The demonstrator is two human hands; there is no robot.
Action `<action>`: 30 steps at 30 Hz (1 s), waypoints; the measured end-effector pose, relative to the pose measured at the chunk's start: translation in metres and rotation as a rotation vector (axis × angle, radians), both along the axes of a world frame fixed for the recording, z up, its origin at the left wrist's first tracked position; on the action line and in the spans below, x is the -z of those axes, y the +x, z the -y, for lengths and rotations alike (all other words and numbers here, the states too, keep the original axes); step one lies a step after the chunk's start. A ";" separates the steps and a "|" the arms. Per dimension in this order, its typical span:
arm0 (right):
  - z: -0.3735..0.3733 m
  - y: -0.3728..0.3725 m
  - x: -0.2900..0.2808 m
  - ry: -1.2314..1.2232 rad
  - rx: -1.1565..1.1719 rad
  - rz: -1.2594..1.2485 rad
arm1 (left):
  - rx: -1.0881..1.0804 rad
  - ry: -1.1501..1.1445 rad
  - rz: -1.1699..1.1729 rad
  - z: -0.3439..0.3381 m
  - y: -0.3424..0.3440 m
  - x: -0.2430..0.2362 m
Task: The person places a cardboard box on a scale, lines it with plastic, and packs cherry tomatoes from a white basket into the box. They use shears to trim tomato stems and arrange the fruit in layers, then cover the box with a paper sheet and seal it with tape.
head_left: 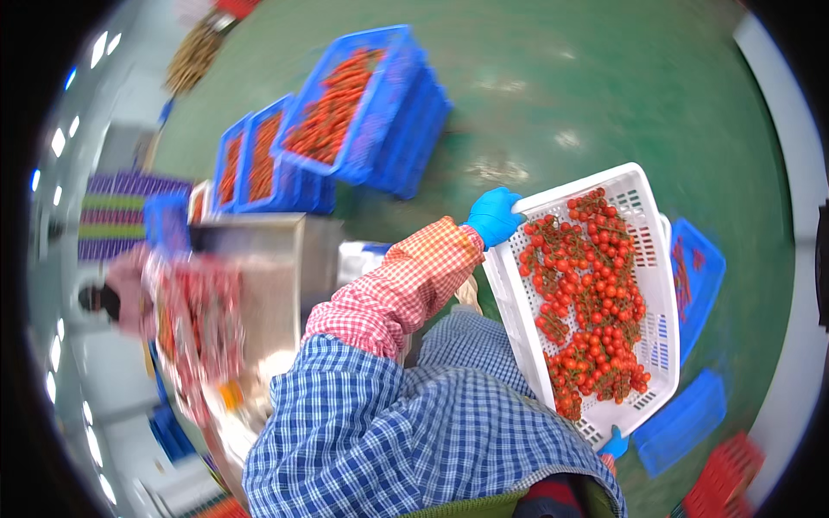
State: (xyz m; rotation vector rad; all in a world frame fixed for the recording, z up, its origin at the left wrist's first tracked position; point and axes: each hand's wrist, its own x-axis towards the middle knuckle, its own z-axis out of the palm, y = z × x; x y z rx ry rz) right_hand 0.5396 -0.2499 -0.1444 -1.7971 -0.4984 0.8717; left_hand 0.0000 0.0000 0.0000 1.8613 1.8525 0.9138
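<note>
A blue-checked smock (pixel 432 432) is filling the lower foreground, a red-checked sleeve (pixel 367 311) reaching out from it. The left hand (pixel 496 217), gloved in blue, is gripping a white crate (pixel 646 259) at its upper-left corner, fingers curling over the rim. The right hand (pixel 615 443), in a blue glove too and mostly hidden, is gripping the lower end. The white crate is sitting between the hands, in front of the body and toward the right; whether anything is supporting it underneath, I cannot tell. Tomatoes (pixel 596 289) on green stems are covering much of its slotted base. Beyond its right side, a blue crate (pixel 704 298) is holding some red pieces. Farther off, a blue stack (pixel 397 129) with red produce on top is standing on the green floor (pixel 561 78). At left, a person (pixel 129 293) is appearing beyond a metal table (pixel 268 302).
</note>
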 end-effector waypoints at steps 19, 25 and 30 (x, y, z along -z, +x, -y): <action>-0.116 0.031 -0.131 0.093 -0.281 0.339 | -0.312 0.004 0.497 0.120 -0.062 -0.043; -0.171 0.091 -0.128 0.060 -0.408 0.487 | -0.267 0.001 0.295 0.113 -0.049 -0.035; -0.359 0.115 -0.178 0.033 -0.749 0.646 | -0.385 -0.194 0.388 0.114 -0.029 -0.035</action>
